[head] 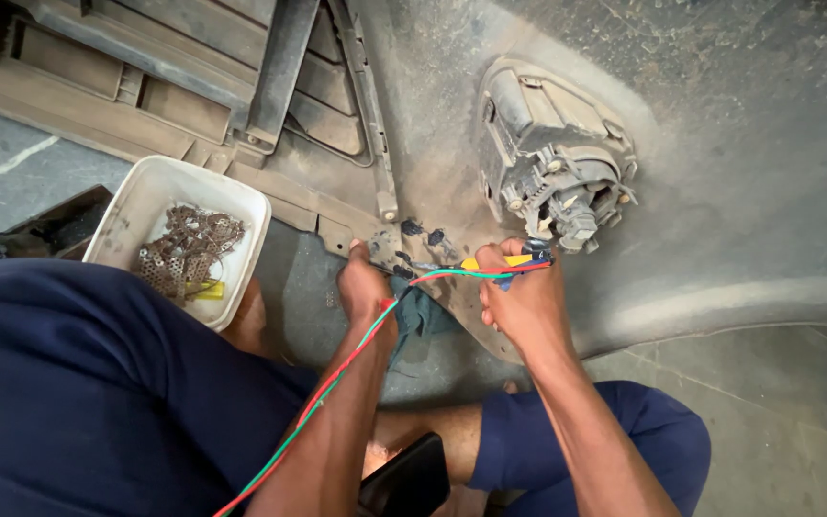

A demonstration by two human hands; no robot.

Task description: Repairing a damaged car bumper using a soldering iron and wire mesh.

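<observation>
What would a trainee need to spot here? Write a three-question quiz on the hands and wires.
1. True or false: the right hand holds a yellow-handled tool.
2. Which colours are the two wires?
A. red and green
B. blue and white
3. The left hand rests against the grey ____ panel.

Key:
1. True
2. A
3. Plastic; the lamp housing is mounted in it.

tub sits left, metal bits in it | lamp housing right, on the panel | left hand and right hand side by side just below it, wires across both
</observation>
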